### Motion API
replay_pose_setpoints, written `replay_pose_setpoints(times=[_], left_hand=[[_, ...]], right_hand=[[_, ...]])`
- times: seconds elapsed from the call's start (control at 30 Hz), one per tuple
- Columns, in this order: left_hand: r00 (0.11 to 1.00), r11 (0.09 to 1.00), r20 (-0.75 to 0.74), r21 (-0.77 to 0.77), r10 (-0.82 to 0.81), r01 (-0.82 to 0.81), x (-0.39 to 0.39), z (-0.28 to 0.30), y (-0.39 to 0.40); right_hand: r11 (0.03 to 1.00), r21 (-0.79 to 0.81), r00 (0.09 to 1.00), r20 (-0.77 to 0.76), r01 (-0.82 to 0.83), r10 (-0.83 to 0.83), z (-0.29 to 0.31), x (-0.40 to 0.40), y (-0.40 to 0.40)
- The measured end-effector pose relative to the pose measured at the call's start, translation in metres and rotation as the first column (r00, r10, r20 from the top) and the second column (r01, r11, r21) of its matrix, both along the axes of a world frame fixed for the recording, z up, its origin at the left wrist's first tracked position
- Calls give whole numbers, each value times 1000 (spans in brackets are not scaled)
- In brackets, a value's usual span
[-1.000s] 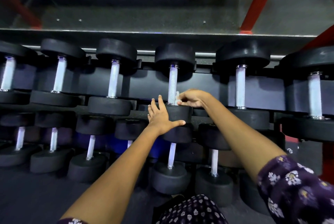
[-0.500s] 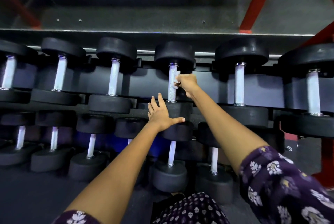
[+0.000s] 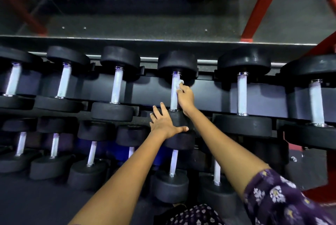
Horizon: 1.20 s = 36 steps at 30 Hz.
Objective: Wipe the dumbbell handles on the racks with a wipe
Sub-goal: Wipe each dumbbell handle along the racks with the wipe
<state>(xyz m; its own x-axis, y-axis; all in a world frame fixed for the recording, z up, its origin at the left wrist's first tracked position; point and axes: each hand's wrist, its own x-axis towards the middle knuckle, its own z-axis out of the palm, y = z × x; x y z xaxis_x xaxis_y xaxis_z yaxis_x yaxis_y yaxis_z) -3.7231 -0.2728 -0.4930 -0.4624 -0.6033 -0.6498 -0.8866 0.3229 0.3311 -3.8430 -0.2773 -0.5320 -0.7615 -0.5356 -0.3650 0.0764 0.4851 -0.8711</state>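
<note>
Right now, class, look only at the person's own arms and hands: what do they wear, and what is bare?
Both forearms are bare from above the wrist to the fingertips. The left hand and right hand wear no gloves, and no rings, watch or bracelet show. The right sleeve is dark purple cloth printed with small pale flowers, ending above the elbow. The same print shows on the clothing at the bottom edge.

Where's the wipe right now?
The wipe is centre frame, pinched in the right hand against the top of a middle-rack dumbbell handle.
</note>
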Motion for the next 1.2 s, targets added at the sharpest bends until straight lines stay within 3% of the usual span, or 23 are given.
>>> replay_pose_setpoints(times=[0.27, 0.37, 0.47, 0.53, 0.67, 0.77, 0.83, 0.97, 1.1, 1.2], left_hand=[[999, 1000, -34, 1, 8, -8, 1, -3, -2], [999, 1000, -41, 0, 1, -1, 2, -3, 0], [999, 1000, -44, -6, 2, -2, 1, -4, -2], [999, 1000, -47, -6, 2, -2, 2, -4, -2], [999, 1000, -48, -5, 2, -2, 1, -5, -1], [998, 1000, -59, -4, 6, -7, 1, -4, -3], [999, 1000, -52, -2, 3, -3, 2, -4, -3], [999, 1000, -46, -13, 0, -1, 2, -3, -3], [999, 1000, -45, -2, 5, -5, 1, -3, -3], [999, 1000, -42, -4, 6, -6, 1, -3, -4]], right_hand=[[978, -96, 948, 277, 187, -154, -6, -23, -39], [928, -195, 895, 384, 318, -226, -7, -22, -34], [895, -214, 796, 567, 391, -212, -3, -31, -41], [891, -206, 768, 606, 404, -207, -2, -34, -42], [887, -168, 833, 453, 430, -318, -9, -34, -37], [856, -119, 770, 512, 503, -381, -6, -39, -46], [862, -128, 798, 465, 490, -384, -8, -39, -45], [911, -143, 922, 88, 386, -377, -2, -32, -40], [904, -171, 887, -192, 391, -420, 10, -18, -39], [944, -220, 856, -408, 246, -318, 5, -10, -44]])
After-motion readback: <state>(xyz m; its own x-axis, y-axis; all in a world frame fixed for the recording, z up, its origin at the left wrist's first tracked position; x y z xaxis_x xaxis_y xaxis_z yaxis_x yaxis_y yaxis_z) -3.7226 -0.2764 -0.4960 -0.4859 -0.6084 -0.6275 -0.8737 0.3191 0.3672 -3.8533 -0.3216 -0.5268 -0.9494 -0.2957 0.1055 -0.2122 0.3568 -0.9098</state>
